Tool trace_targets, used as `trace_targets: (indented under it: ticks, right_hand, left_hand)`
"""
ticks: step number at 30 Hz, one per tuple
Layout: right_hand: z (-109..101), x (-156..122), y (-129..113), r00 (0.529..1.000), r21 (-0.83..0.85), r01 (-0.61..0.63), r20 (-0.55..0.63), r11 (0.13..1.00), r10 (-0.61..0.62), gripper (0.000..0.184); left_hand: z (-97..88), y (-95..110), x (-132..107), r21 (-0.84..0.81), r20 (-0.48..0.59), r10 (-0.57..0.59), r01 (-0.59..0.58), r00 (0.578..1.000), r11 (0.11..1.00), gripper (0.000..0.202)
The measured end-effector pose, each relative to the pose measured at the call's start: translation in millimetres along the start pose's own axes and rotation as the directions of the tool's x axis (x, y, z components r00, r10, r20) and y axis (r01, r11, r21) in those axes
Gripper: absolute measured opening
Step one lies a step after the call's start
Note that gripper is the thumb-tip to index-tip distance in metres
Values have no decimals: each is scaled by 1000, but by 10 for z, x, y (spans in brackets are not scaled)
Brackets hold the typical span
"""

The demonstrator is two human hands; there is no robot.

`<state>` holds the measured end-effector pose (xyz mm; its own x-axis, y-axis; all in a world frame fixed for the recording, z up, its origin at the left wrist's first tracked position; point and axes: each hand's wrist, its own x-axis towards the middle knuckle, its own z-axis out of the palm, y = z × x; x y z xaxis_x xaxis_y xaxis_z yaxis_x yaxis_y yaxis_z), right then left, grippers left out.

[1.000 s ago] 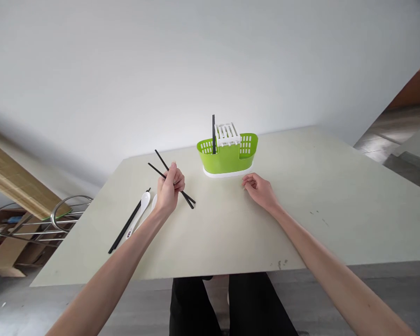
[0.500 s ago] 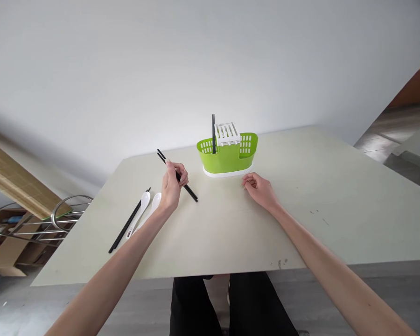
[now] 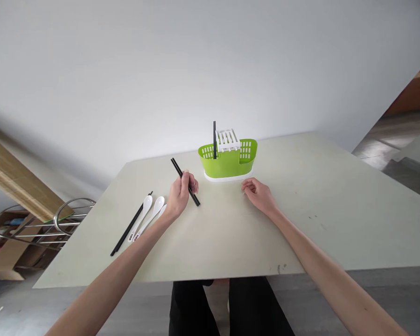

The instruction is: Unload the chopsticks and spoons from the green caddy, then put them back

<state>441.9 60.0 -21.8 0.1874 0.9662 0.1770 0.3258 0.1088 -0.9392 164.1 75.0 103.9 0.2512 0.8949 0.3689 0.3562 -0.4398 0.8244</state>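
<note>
My left hand (image 3: 182, 193) is closed round a pair of black chopsticks (image 3: 177, 166), held at a slant with their lower ends close to the tabletop. To the right, my right hand (image 3: 261, 195) rests on the table with its fingers curled in, and I see nothing in it. Just beyond that hand stands a green cutlery holder (image 3: 221, 167) with a white base and a white slotted middle rack. Black chopsticks (image 3: 214, 135) stand upright in its left compartment. Left of my left forearm lie white spoons (image 3: 147, 203) beside another pair of black chopsticks (image 3: 128, 231); the forearm partly covers the rightmost spoon.
The pale table (image 3: 231, 247) backs onto a white wall (image 3: 210, 70). On the floor at left are a metal rack (image 3: 61, 214), an open cardboard box (image 3: 7, 261) and a long wooden board (image 3: 24, 177).
My left hand has moved right with the chopsticks, which now sit nearer the holder and lean more steeply. More of the spoons shows. My right hand stays near the holder.
</note>
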Motion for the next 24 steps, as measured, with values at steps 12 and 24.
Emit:
trace_targets:
  ticks: [12, 24]
  right_hand:
    - [110, 38, 130, 999, 21, 47, 13, 999, -47, 20]
    - [117, 8, 65, 999, 2, 43, 22, 999, -43, 21]
  left_hand:
    - [-488, 22, 69, 435, 9, -160, 140, 987, 889, 65]
    - [-718, 428, 563, -7, -205, -121, 122, 971, 992, 58]
